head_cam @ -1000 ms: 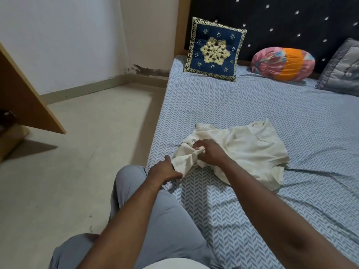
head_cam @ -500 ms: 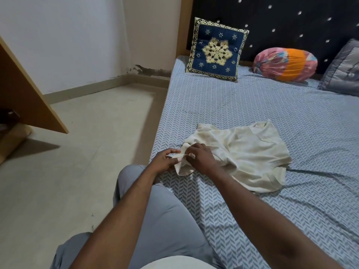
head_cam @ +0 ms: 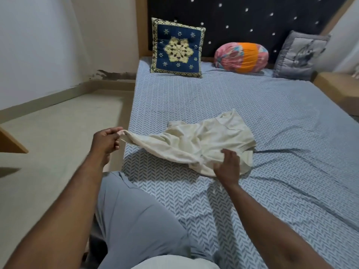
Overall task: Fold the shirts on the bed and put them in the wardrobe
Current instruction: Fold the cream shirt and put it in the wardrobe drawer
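A cream shirt [head_cam: 206, 140] lies crumpled on the bed [head_cam: 272, 121], near its left edge. My left hand [head_cam: 105, 141] pinches one end of the shirt and holds it stretched out past the bed's left edge, a little above the sheet. My right hand [head_cam: 227, 166] grips the shirt's near hem, thumb on top and fingers under the cloth. The far part of the shirt rests on the sheet.
A blue embroidered cushion [head_cam: 177, 48], a pink and orange bolster [head_cam: 241, 57] and a grey cushion [head_cam: 301, 55] lean on the dark headboard. My knee in grey trousers [head_cam: 136, 216] rests on the bed's near edge. A wooden panel corner [head_cam: 11, 144] juts in at left over the floor.
My hands have moved apart: the left pulled its end of the shirt out to the left, the right slid to the near hem. The bunched cloth is now drawn out.
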